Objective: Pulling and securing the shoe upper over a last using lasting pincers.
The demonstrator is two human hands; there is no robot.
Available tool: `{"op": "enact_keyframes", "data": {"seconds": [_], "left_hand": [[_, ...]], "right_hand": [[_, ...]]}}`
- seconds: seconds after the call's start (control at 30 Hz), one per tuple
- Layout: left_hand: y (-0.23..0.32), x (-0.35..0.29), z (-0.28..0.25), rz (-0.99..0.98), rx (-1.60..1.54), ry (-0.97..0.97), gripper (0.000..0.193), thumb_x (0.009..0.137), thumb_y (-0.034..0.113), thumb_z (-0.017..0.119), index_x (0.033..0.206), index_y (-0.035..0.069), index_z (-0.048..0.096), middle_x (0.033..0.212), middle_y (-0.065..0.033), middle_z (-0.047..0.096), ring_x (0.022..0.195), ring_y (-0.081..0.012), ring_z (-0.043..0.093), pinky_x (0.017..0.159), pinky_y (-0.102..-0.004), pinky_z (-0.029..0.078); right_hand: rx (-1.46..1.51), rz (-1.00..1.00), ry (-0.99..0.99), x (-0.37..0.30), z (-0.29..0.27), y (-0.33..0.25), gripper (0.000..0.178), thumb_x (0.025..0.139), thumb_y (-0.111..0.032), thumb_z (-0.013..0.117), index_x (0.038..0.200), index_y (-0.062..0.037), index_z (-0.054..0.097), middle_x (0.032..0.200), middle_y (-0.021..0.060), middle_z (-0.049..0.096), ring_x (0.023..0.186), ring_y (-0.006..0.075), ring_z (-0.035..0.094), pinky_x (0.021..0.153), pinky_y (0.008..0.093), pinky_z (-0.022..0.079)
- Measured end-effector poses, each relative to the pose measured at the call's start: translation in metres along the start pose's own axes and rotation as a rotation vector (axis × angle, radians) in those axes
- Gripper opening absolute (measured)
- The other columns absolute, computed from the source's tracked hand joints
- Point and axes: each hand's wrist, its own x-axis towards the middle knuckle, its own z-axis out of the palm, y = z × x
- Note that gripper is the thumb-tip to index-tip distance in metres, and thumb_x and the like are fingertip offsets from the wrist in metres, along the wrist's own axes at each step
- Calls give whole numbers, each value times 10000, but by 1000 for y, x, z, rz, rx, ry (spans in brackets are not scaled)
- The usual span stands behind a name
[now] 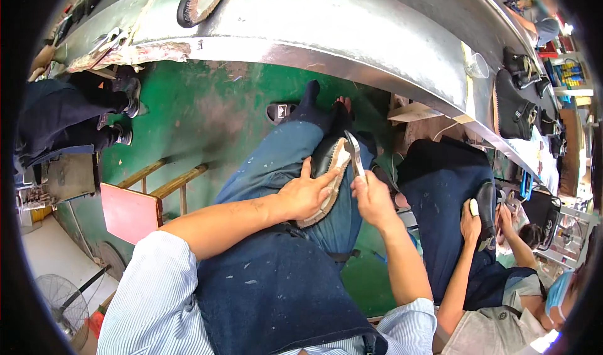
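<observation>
A black shoe [324, 156] lies sole up across my lap, its pale, rough-edged underside [339, 158] facing me. My left hand [306, 195] holds it down against my thigh, fingers spread over the sole and the thumb side toward the toe. In my right hand [375, 199], closed in a fist, is a shiny curved metal tool [355, 151]. Its upper end is right beside the shoe's far end; whether they touch I cannot tell. The fist hides the grip, so the tool's exact kind is unclear. A dark blue apron [270, 286] covers my lap.
Ahead runs a long metal-edged bench [282, 25] with a shoe [206, 0] on it and black boots [514, 107] at right. A co-worker at my right holds a black shoe [485, 210]. At left are a pink-topped stool [130, 212], a fan [63, 301] and another person's legs [69, 119].
</observation>
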Motion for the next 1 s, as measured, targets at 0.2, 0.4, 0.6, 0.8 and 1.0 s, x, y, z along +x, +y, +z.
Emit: {"op": "enact_keyframes", "data": {"seconds": [0.2,0.4,0.6,0.8,1.0], "left_hand": [[0,-12,-12,59,7,-127,587,1038,334,471,1594,330,284,1526,-482,161,1296,-598,454,1085,-542,445],[-10,-28,8,59,-257,212,751,1020,292,520,1597,-10,146,1591,-408,138,1433,-486,368,1198,-432,330],[-31,-18,29,9,-376,238,796,982,286,587,1543,-128,203,1615,-331,215,1522,-385,239,1241,-370,235],[-37,-16,28,38,-388,231,803,973,287,621,1548,-111,225,1621,-315,224,1533,-365,224,1245,-364,216],[-40,-14,32,20,-409,219,842,945,277,685,1549,-103,239,1628,-293,243,1543,-337,213,1249,-360,196]], "right_hand": [[-253,19,-43,-13,4,-8,425,1069,-330,442,960,38,627,726,177,680,672,305,692,681,434,533],[-144,93,-82,-32,-3,-20,443,1068,-354,441,944,31,621,828,258,679,811,423,673,738,520,507],[-179,95,-36,-44,6,-31,405,1064,-330,472,947,38,595,843,288,677,850,473,671,758,535,505],[-372,0,-108,-44,10,-41,360,1057,-302,479,986,25,609,841,264,675,813,438,673,744,503,519],[-431,35,-191,-54,21,-19,398,1074,-310,432,956,22,618,773,193,674,717,313,686,689,410,528]]}}
